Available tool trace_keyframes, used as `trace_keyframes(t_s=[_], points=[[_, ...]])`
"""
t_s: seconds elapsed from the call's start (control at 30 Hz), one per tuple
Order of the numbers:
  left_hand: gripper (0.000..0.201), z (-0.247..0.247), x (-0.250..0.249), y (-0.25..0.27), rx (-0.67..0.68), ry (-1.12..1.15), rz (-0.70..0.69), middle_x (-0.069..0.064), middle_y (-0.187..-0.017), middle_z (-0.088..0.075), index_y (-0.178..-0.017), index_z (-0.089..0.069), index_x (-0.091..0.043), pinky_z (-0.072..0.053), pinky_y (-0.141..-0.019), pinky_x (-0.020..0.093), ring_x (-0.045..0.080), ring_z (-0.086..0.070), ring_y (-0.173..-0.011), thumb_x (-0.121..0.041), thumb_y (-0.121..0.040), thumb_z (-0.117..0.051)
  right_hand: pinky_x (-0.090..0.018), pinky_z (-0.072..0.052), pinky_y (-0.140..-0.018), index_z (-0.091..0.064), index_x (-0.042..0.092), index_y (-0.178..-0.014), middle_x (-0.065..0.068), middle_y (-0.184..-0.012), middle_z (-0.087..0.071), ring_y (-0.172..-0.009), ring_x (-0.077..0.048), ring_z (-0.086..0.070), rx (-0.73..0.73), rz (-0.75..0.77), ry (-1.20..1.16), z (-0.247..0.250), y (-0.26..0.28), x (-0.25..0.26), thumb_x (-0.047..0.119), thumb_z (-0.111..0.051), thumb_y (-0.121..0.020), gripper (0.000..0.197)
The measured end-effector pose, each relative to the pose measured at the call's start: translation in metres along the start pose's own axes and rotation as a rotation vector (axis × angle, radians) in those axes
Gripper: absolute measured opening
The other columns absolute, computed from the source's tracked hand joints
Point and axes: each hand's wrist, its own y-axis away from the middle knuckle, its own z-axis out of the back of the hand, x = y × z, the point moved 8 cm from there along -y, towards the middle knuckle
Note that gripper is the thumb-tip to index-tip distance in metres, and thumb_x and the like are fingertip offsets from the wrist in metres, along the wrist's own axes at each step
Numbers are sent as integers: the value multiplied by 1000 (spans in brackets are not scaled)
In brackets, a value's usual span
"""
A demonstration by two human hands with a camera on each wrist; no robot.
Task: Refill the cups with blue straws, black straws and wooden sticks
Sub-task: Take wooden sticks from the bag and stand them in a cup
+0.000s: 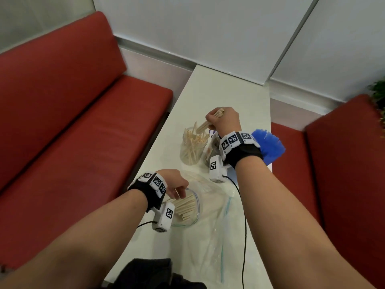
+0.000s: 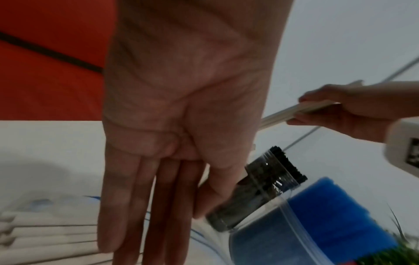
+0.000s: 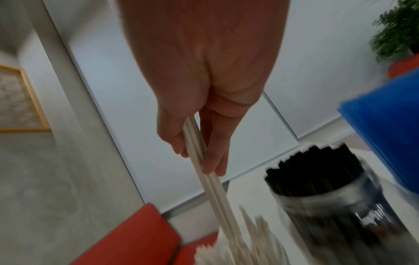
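Note:
My right hand (image 1: 217,119) grips a bundle of wooden sticks (image 3: 204,170), slanted down into a clear cup (image 1: 192,150) that holds several more sticks. In the right wrist view, thumb and fingers (image 3: 215,161) pinch the bundle above that cup. My left hand (image 1: 177,187) rests at the mouth of a clear zip bag (image 1: 208,205) with wooden sticks (image 1: 185,207) inside; its fingers (image 2: 127,206) lie straight. The cup of black straws (image 3: 328,190) stands right of the stick cup. The blue straws (image 1: 268,146) fan out behind my right wrist.
The white table (image 1: 225,90) is narrow, with red benches on the left (image 1: 73,122) and right (image 1: 343,174). A second clear bag (image 1: 212,253) lies near the front edge. Camera cables (image 1: 244,236) trail across it. A green plant (image 1: 378,90) sits far right.

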Motion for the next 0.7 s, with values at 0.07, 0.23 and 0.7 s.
trace_keyframes(t_s=[0.07, 0.23, 0.7], points=[[28, -10, -3, -8, 42, -209, -44, 12, -102, -74, -102, -71, 5, -55, -90, 35, 22, -70, -92, -15, -88, -57, -35, -62, -70, -76, 6, -86, -17, -79, -74, -64, -26, -71, 21, -16, 60, -19, -6, -15, 10, -68, -87, 10], [29, -30, -3, -23, -116, -758, -223, 17, -117, -67, -112, -66, 1, -48, -90, 36, 30, -63, -106, -16, -93, -54, -32, -57, -75, -76, 16, -85, -10, -87, -74, -83, -23, -68, 78, -56, 184, -56, -15, -48, 16, -69, -87, 6], [28, -39, 25, -62, -298, -996, -176, 15, -123, -63, -122, -59, -1, -49, -92, 37, 32, -62, -111, -11, -99, -47, -42, -1, -125, -21, 11, -159, -12, -167, -16, -155, -34, -3, 202, 195, 502, -120, 3, -60, 26, -31, -110, 52]])
